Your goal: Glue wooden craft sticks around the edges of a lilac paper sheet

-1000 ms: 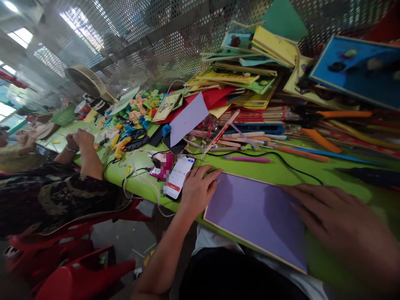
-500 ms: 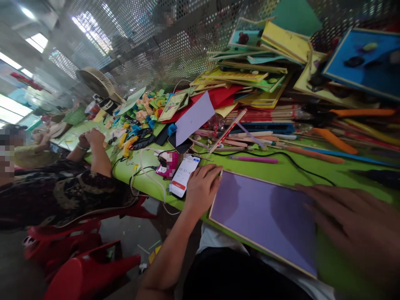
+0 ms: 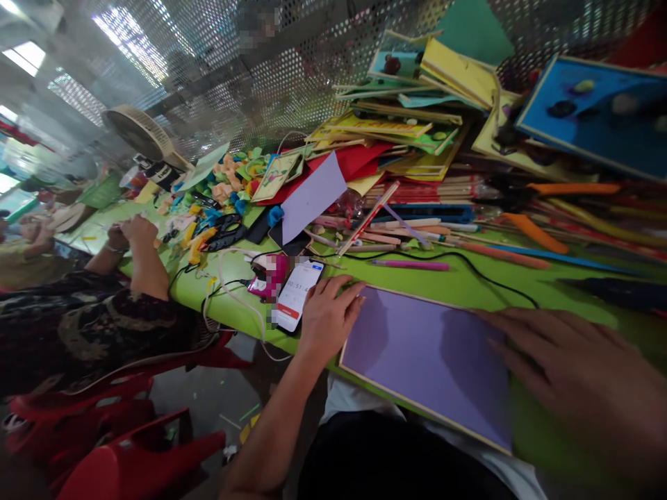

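A purple board with a pale wooden rim (image 3: 424,357) lies flat at the near edge of the green table (image 3: 469,281). My left hand (image 3: 328,316) rests at the board's left corner, fingers bent loosely with the tips touching the rim. My right hand (image 3: 573,378) lies flat on the board's right side, fingers stretched out and spread, blurred by motion. Just left of my left hand a phone (image 3: 296,295) lies face up with its screen lit. A black cable (image 3: 469,267) runs across the table behind the board.
Stacks of coloured boards and paper (image 3: 417,132) and wooden sticks (image 3: 396,232) crowd the back of the table. A blue board (image 3: 599,118) leans at the right. A pink pen (image 3: 411,264) lies behind the purple board. Another person (image 3: 99,312) sits at left by red chairs (image 3: 130,444).
The view swayed slightly right and back. Both hands stay on the purple board in nearly the same places.
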A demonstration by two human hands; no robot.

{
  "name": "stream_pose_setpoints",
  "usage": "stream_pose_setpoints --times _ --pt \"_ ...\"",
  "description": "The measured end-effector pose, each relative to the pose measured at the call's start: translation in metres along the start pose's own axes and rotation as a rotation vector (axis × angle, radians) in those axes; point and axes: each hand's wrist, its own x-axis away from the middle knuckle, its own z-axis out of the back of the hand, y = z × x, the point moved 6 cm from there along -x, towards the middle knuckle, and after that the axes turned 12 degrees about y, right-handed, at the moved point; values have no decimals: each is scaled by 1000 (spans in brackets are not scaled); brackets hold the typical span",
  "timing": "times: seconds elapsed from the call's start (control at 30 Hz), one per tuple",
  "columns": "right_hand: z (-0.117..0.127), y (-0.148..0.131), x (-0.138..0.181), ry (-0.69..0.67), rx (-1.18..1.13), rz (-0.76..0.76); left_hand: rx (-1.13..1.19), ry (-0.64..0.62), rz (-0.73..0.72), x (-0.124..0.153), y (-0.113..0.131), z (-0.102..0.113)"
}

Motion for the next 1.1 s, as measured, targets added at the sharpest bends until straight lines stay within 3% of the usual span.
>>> stream_pose_setpoints --times 0.13,0.37,0.57,0.83,1.1 --pt "13 -5 -10 48 -51 6 4 4 -13 0 0 0" --pt "38 4 -22 202 -54 -174 23 20 -47 0 -3 0" --pt "25 5 -15 85 -138 -173 12 18 -79 0 0 1" --pt "12 2 -7 50 -106 -38 -8 -23 -48 1 1 -2" --pt "-6 14 15 -54 -31 -130 23 -35 -20 2 4 0"
